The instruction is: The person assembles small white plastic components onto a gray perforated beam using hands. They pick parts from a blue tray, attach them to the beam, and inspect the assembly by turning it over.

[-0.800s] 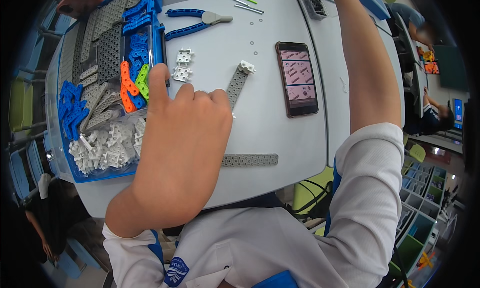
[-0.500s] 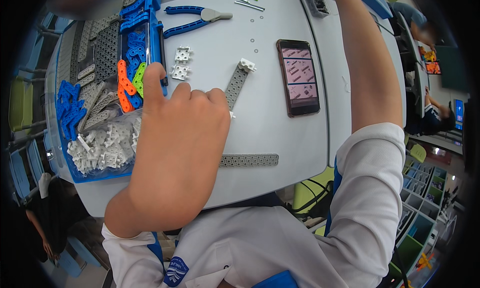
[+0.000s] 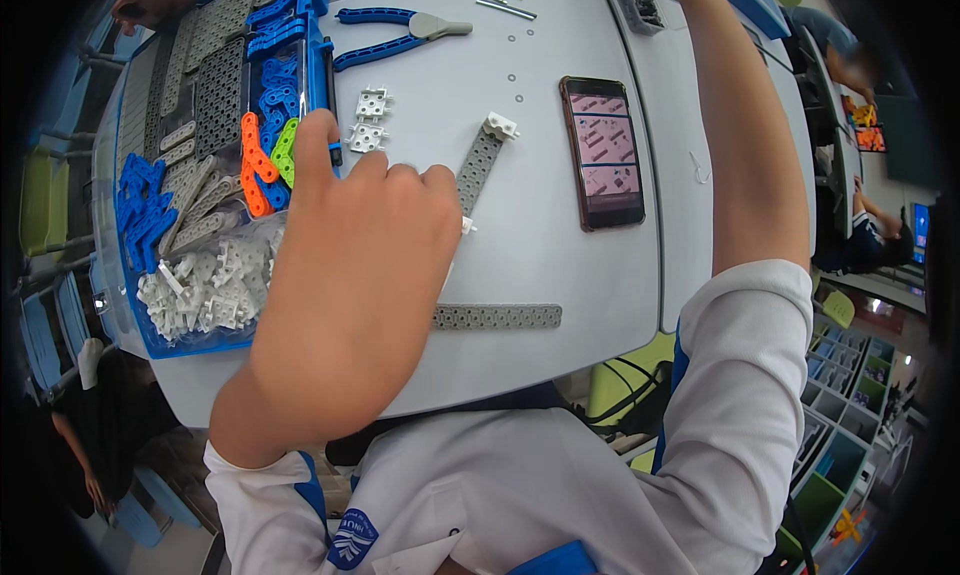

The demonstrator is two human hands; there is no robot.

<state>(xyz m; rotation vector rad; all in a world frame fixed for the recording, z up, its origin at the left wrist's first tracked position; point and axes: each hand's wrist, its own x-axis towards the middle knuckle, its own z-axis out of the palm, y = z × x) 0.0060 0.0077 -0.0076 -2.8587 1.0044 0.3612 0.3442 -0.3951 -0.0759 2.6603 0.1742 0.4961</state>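
My left hand [image 3: 365, 265] hovers over the table in front of the parts box, its back toward me. One digit reaches up beside the box edge; the other fingers curl under, so anything they hold is hidden. Just past its knuckles lies a grey perforated beam [image 3: 480, 168] with a white connector [image 3: 500, 126] on its far end. A second grey beam [image 3: 500, 317] lies flat nearer me, partly behind the hand. Two white connectors [image 3: 370, 120] sit joined or side by side beyond the fingers. My right forearm [image 3: 745, 145] stretches away to the far right; its hand is outside the picture.
The blue parts box [image 3: 190, 351] on the left holds grey, blue, orange and white pieces. Blue-handled pliers [image 3: 400, 37], thin rods [image 3: 505, 8], small rings [image 3: 511, 78] and a phone [image 3: 604, 155] showing assembly pictures lie on the table [image 3: 600, 285]. A small bin [image 3: 638, 8] stands beyond.
My left hand has shifted slightly, and a small white sliver now shows along its right edge. The view has moved a little. The parts on the table lie as before.
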